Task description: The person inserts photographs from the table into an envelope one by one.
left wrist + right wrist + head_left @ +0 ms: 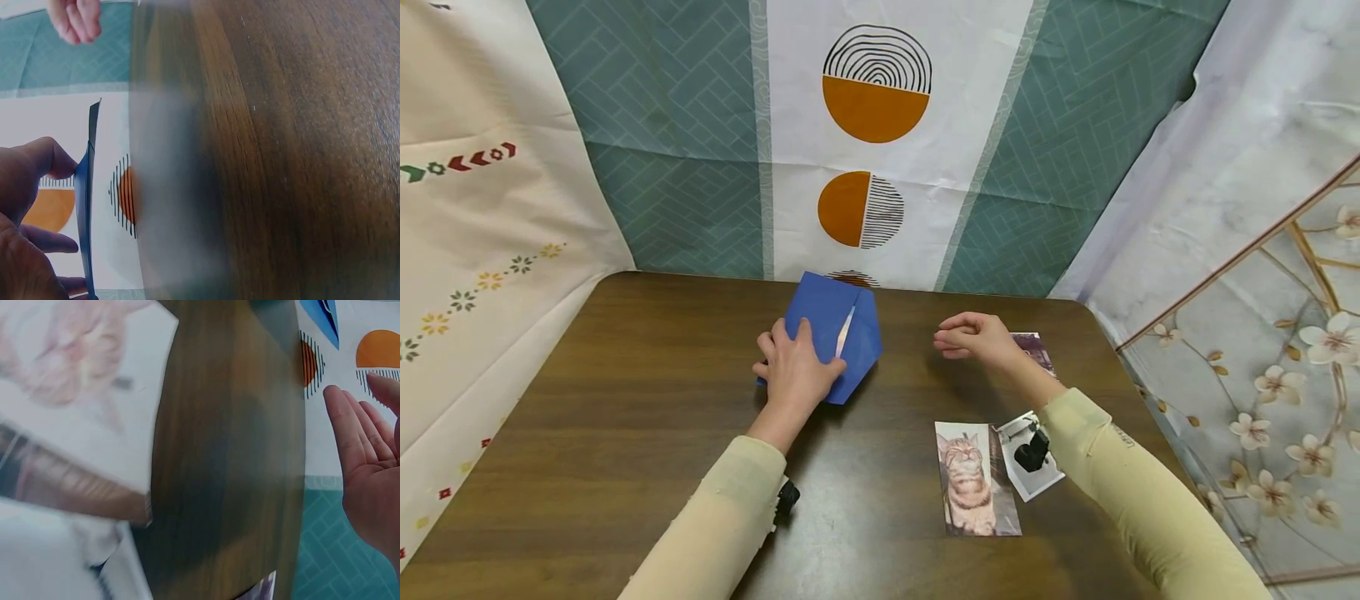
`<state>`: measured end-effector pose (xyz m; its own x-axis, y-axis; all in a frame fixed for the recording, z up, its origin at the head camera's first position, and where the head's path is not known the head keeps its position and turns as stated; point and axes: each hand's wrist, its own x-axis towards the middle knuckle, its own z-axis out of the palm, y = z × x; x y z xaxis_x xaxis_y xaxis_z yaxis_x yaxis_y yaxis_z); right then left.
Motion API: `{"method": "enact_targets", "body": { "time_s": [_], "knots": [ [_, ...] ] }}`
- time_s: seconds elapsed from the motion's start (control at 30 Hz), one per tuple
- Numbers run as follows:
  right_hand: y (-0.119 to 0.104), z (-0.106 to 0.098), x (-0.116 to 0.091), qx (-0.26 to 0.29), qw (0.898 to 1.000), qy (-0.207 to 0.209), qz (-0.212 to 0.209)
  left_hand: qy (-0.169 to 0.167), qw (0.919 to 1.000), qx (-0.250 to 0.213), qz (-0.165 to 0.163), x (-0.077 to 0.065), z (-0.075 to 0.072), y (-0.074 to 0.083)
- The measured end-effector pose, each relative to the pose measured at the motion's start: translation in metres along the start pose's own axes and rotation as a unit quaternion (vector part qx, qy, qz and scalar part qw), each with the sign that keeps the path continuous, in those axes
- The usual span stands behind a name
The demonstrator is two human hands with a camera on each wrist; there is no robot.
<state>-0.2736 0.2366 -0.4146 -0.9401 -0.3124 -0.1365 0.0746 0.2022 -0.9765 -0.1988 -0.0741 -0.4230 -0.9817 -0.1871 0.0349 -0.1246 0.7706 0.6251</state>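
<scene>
My left hand (796, 367) spreads across a blue paper envelope (820, 300) and grips it, thumb toward its middle and fingers along its left side. A pale strip shows through the slit down the envelope's front. Edge-on in the left wrist view, the envelope (84, 212) stands off from the wooden tabletop, with the thumb and fingertips against one face. To the right of it, my right hand (977, 340) hovers over the table, fingers together and lightly bent, with nothing in them. The right wrist view shows its palm (369, 481) facing the envelope side.
A cat photo (967, 483) lies at the front right of the brown table (662, 400). Beside it is a pale photo (1030, 479), partly hidden by the right wrist camera. A dark purplish picture (1036, 350) lies behind the right forearm. Patterned cloths (685, 108) hang around the table.
</scene>
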Motion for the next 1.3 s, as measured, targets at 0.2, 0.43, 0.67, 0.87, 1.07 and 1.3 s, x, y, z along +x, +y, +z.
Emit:
{"method": "enact_targets", "body": {
  "time_s": [0.2,0.43,0.67,0.87,1.07,1.3],
  "knots": [
    [0.01,-0.012,-0.021,-0.049,0.999,-0.011,0.005,-0.002,1.0,0.001,-0.002,0.001,0.001,-0.002],
    [0.017,-0.022,-0.041,-0.087,0.996,-0.015,0.01,-0.007,0.9999,0.004,-0.008,0.003,-0.002,-0.005],
    [0.025,-0.03,-0.059,-0.127,0.991,-0.027,-0.002,-0.005,0.9999,0.006,-0.01,0.004,-0.004,-0.004],
    [0.034,-0.036,-0.075,-0.209,0.977,-0.04,-0.035,-0.003,0.9999,0.004,-0.009,0.006,-0.004,-0.005],
    [0.039,-0.04,-0.091,-0.273,0.959,-0.04,-0.06,-0.003,0.9999,0.003,-0.011,0.007,-0.005,-0.006],
    [0.045,-0.045,-0.102,-0.289,0.953,-0.04,-0.075,0.004,1.0,0.002,-0.006,0.007,-0.006,-0.005]
  ]
}}
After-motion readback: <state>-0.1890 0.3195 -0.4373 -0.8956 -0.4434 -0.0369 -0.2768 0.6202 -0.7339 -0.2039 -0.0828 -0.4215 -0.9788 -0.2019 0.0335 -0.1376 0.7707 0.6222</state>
